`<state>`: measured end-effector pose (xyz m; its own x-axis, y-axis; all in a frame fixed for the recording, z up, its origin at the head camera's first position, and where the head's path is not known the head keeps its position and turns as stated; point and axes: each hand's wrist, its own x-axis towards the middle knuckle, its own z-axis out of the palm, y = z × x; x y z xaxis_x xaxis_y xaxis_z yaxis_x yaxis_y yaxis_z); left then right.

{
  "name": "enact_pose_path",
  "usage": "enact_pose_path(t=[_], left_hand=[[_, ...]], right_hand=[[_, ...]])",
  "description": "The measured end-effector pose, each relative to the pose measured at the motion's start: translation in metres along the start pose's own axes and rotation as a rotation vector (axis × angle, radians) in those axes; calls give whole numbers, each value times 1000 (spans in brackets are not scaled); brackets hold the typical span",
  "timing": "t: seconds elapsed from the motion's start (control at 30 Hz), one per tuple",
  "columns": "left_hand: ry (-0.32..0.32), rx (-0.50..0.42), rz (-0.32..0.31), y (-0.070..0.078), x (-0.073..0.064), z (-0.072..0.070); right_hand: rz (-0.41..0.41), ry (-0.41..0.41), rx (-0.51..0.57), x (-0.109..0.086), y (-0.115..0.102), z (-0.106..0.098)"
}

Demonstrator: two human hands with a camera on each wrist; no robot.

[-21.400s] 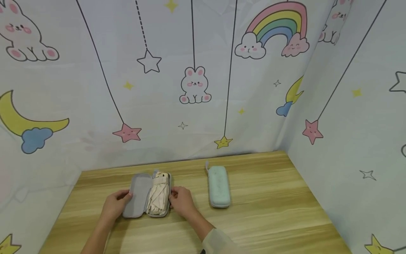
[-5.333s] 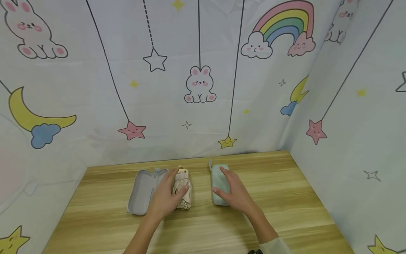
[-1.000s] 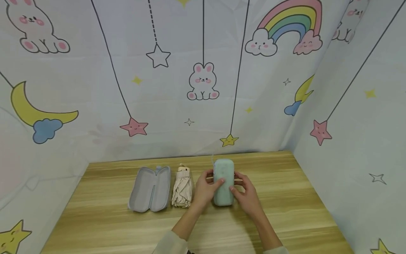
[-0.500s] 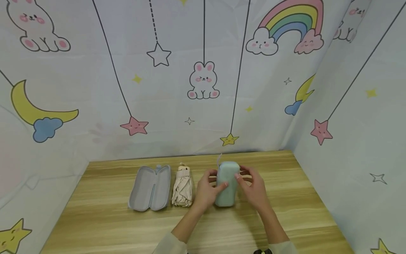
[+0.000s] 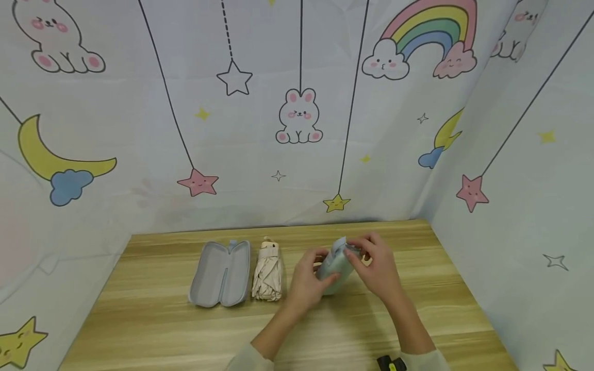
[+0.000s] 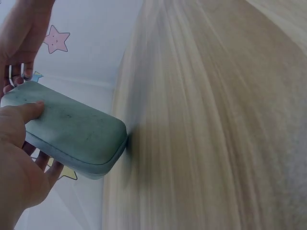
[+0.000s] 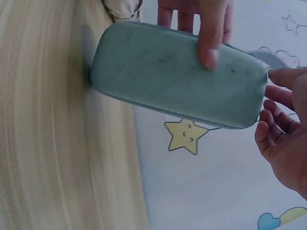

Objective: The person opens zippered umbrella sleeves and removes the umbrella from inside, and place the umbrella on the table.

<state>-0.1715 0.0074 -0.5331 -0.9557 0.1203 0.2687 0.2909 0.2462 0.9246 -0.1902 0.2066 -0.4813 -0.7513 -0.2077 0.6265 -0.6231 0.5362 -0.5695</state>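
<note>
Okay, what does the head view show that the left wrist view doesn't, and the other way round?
Only the head view shows the open gray case and, beside it, the beige folded bundle, both lying on the table, plus the rainbow printed on the backdrop.

Only the left wrist view shows the dark specks on the broad face of the green case.

Both show that green case between the left hand and the right hand, with parts of the wooden table and patterned backdrop.
</note>
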Motion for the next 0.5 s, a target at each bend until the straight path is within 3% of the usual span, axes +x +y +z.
enact_pose_path(t=[0.17, 0.5], left_hand=[[8, 68, 107, -4, -4, 2], [13, 121, 175, -7, -10, 3]], right_hand=[[-50, -68, -29, 0, -15, -3], [-108, -151, -192, -1, -33, 1]])
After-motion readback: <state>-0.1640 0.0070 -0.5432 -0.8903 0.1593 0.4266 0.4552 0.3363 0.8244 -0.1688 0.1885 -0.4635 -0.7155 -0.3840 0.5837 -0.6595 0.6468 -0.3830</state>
